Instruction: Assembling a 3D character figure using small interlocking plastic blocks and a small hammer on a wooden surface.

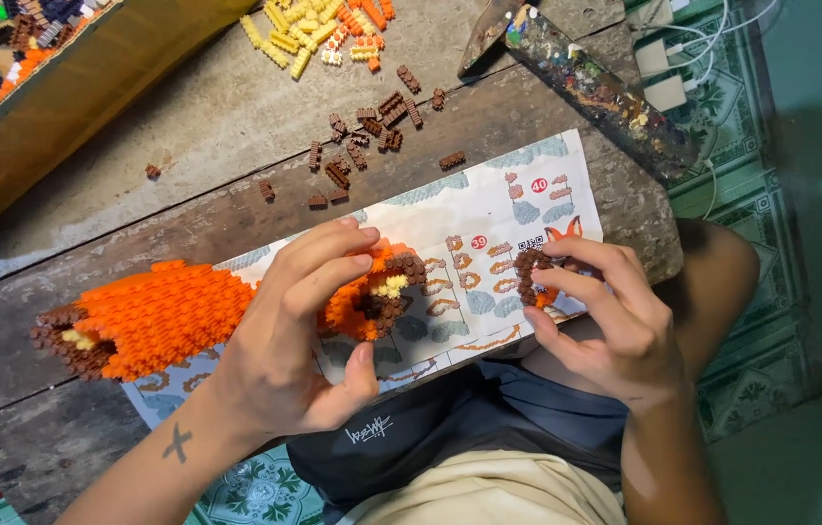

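We saw the left hand (299, 326) clasped over the head end of a long orange brick model (163, 311), fingers draped across the top and thumb tucked underneath, so that the grip was closed around that end and pinned it on the instruction sheet (489, 209). The model's long axis ran nearly level across the wooden board (187, 107), its brown-tipped far end pointing away to the left and its brown-and-cream near end (386, 292) facing right, towards the other hand. The right hand (605, 321) held a small brown brick piece (530, 275) pinched between thumb and the first fingers, narrow and firm, raised just over the sheet. That piece lay to the right of the model's exposed end, near it but clearly apart, with a strip of printed paper showing between them; the open face of the model looked straight at it along the same line. We judged the right hand the nearer of the two to the gap, since the left was fully taken up with steadying. Loose brown bricks (372, 131) lay scattered further up the board, well apart from both hands, with a heap of yellow and orange ones (318, 34) beyond and a paint-smeared tool (595, 83) off to the upper right
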